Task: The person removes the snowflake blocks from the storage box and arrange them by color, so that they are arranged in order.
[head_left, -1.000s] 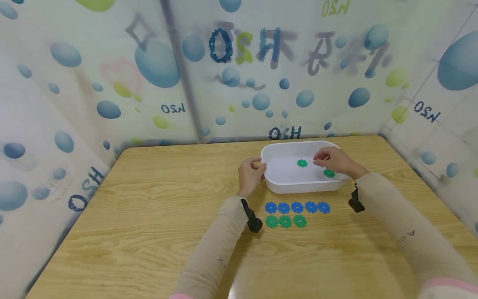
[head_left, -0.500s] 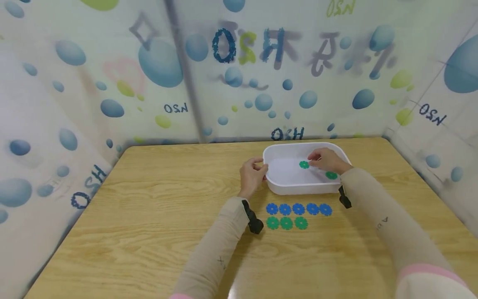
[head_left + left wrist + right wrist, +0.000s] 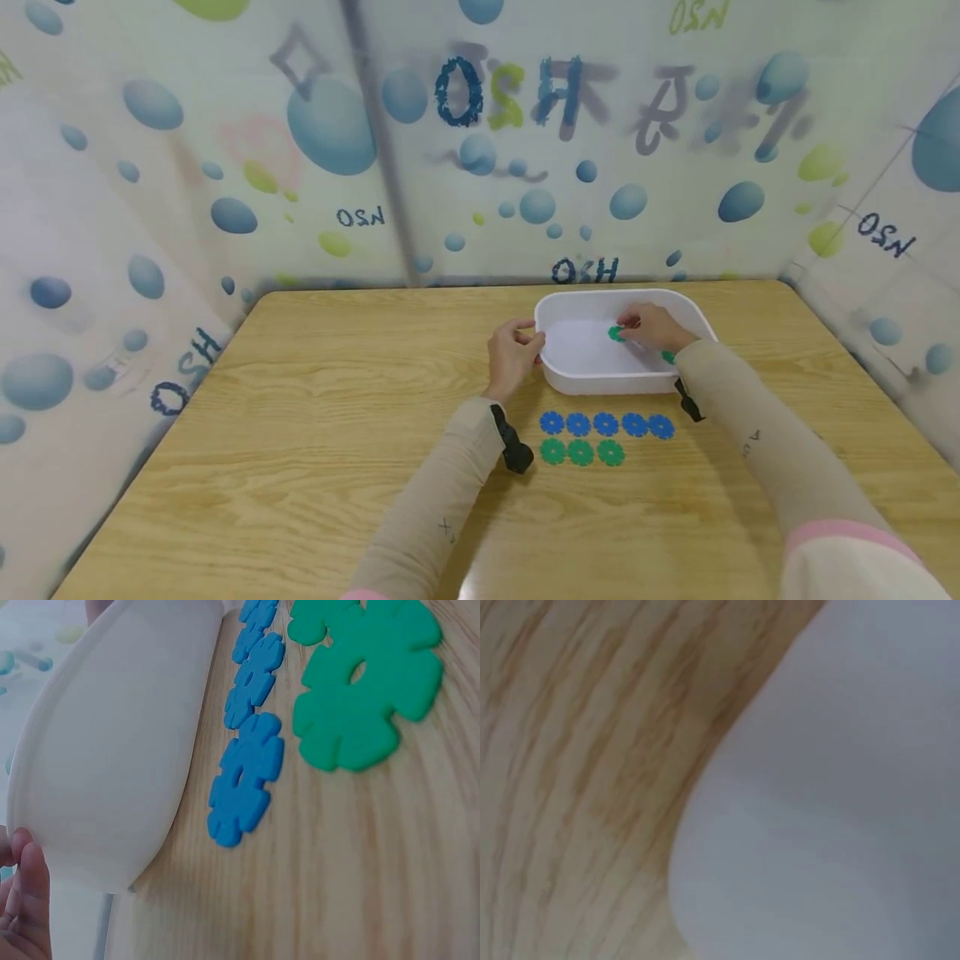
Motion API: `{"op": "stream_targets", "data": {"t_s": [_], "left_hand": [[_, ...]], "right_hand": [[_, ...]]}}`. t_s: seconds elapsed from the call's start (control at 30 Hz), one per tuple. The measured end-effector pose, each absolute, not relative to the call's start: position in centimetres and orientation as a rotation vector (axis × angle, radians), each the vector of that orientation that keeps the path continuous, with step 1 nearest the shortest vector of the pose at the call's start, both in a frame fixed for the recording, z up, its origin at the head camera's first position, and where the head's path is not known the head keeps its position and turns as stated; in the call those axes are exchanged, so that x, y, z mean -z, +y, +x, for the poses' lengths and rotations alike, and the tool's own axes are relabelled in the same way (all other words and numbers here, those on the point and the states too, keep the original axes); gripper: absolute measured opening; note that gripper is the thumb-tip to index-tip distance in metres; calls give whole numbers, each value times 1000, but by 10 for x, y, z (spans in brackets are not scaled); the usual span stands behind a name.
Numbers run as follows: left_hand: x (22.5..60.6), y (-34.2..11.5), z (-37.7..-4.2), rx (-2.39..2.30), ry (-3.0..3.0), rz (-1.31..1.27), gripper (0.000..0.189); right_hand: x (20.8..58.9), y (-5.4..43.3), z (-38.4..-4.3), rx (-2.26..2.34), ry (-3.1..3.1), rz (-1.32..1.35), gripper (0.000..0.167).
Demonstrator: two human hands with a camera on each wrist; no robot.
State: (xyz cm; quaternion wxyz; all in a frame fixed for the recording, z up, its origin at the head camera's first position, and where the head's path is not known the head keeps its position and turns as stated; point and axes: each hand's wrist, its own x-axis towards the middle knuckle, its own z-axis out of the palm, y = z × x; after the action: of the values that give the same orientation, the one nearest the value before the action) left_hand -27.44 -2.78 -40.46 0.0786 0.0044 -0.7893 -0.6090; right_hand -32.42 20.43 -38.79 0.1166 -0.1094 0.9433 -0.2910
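Observation:
A white plastic basin (image 3: 592, 383) stands at the back of the table. My left hand (image 3: 512, 354) pinches its left rim between thumb and fingers; the left wrist view shows the fingertips (image 3: 31, 866) at that rim. My right hand (image 3: 651, 327) reaches inside, its fingertips pinching a green snowflake building disc (image 3: 615, 333). Another green disc (image 3: 668, 357) lies in the basin, partly hidden by my right wrist. In the right wrist view only the basin's wall (image 3: 817, 825) and wood show; the hand is out of sight there.
In front of the basin runs a row of several blue snowflake discs (image 3: 606, 424). Nearer me lie three green ones (image 3: 581, 452) in a second row. The wooden table (image 3: 360, 358) meets a patterned curtain (image 3: 480, 192) at its back edge.
My right hand has moved left and down within the basin to the green disc, and its fingers now close on it. The left hand keeps its hold on the rim. The view has shifted slightly.

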Motion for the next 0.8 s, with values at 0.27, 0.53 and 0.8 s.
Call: {"op": "stream_targets", "data": {"t_s": [0.27, 0.53, 0.8], "left_hand": [[405, -27, -273, 1823, -2359, 9, 27], [405, -28, -272, 1830, -2350, 1, 27], [405, -28, -273, 1833, -2342, 2, 26]], "right_hand": [[392, 202, -326, 885, 2734, -266, 35], [396, 202, -327, 850, 2736, -282, 36], [397, 204, -329, 833, 2732, -284, 35]]}}
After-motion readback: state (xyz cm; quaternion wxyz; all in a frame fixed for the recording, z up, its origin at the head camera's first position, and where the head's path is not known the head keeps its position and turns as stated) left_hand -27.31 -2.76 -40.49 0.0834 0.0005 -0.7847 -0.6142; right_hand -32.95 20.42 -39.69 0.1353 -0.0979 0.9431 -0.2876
